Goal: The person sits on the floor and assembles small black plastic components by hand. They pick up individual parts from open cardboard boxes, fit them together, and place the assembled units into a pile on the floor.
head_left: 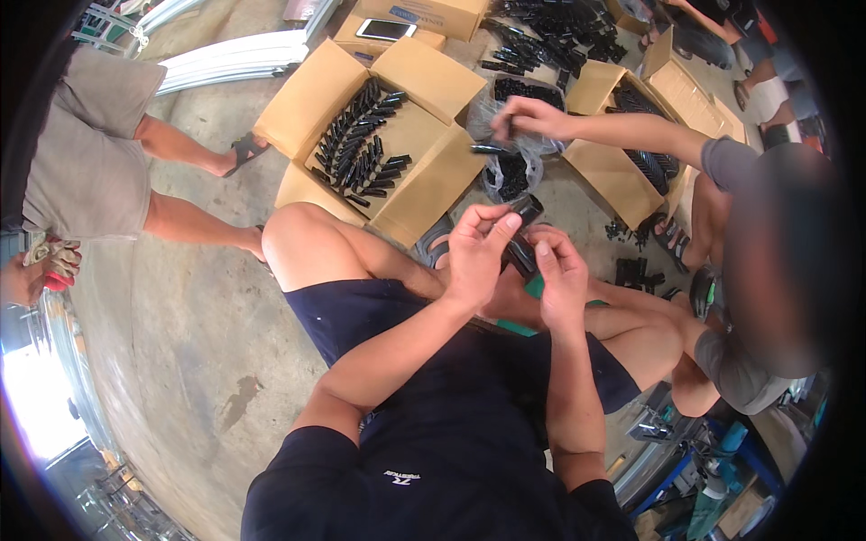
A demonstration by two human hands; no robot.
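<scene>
In front of my lap, my left hand [476,251] is closed on a glossy black tube-like part [528,211], its thumb and fingers pinching it. The lower stretch of black [519,256] reaches my right hand [561,270], whose thumb and fingers are closed around its end. I cannot tell whether this is one part or two joined pieces. Just beyond stands an open cardboard box [424,194] with rows of similar black parts [356,144] inside. Clear plastic bags [532,171] of small black pieces lie to its right.
At the right, a co-worker's hand [532,119] holds another black part [490,148] over the bags. A second open box [595,171] holds more parts. Loose parts [559,36] are heaped on the floor behind. A phone [386,30] rests on cardboard. Another person's legs [185,149] are at left.
</scene>
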